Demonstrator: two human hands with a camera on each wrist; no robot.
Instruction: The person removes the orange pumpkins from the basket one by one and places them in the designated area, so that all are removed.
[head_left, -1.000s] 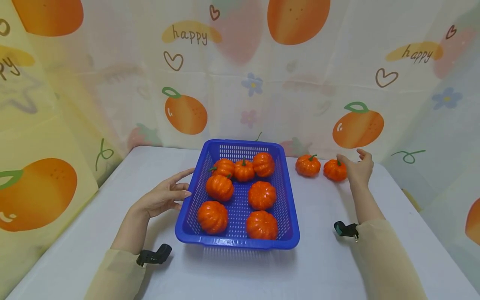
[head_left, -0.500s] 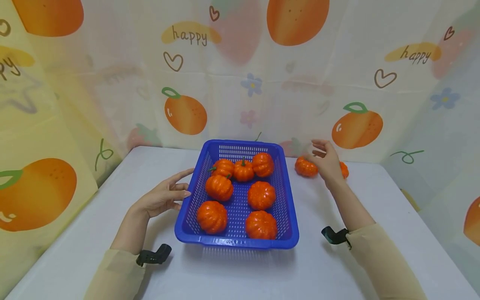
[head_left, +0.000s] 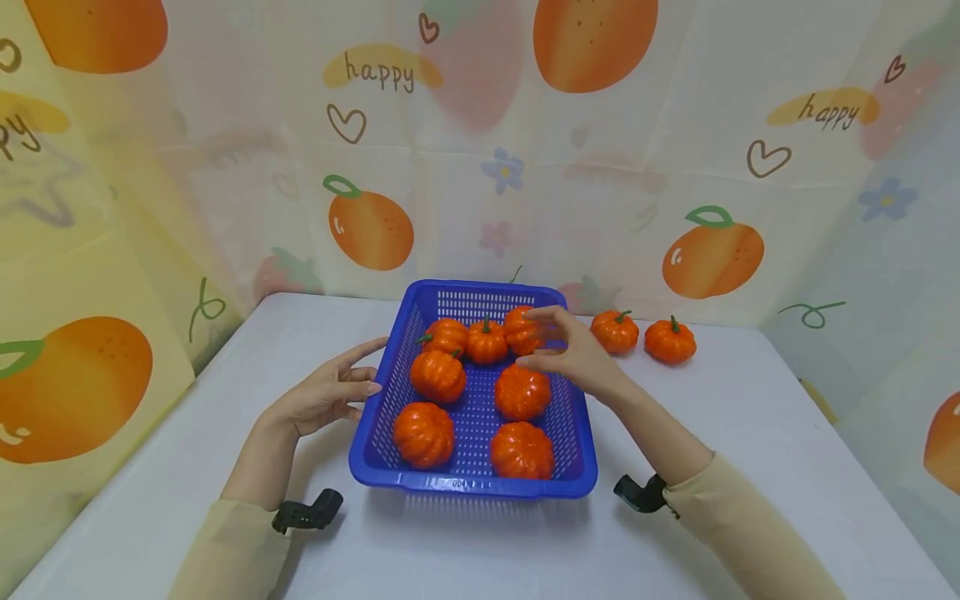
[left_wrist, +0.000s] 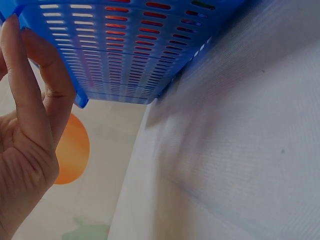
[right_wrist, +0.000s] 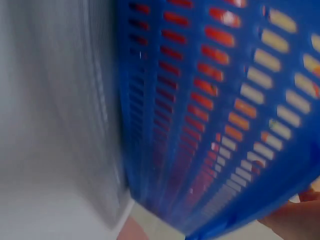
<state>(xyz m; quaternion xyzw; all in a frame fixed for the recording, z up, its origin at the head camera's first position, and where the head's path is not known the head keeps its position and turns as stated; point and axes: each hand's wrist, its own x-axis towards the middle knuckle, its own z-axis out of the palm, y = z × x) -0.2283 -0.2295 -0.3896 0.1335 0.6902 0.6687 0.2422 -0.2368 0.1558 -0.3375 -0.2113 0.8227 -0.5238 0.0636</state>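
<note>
A blue plastic basket (head_left: 472, 485) with slotted walls stands in the middle of the table, with several orange toy pumpkins (head_left: 424, 435) inside. My left hand (head_left: 318, 392) touches the basket's left rim with its fingertips. In the left wrist view those fingers (left_wrist: 30, 90) lie against the rim, beside the slotted wall. My right hand (head_left: 573, 350) reaches over the right rim. Its thumb and fingers are apart above a back-right pumpkin (head_left: 519, 332) and a second pumpkin (head_left: 522, 393) just in front. The right wrist view mostly shows the basket's outer wall (right_wrist: 190, 100).
Two more toy pumpkins, one nearer the basket (head_left: 614, 333) and one farther right (head_left: 671, 342), sit on the white-covered table (head_left: 480, 550) at the back right. A fruit-printed curtain (head_left: 480, 167) hangs right behind the table.
My right hand has swept left from the far-right pumpkin, past the other loose one, to over the basket. The left hand and the pumpkins stay in place.
</note>
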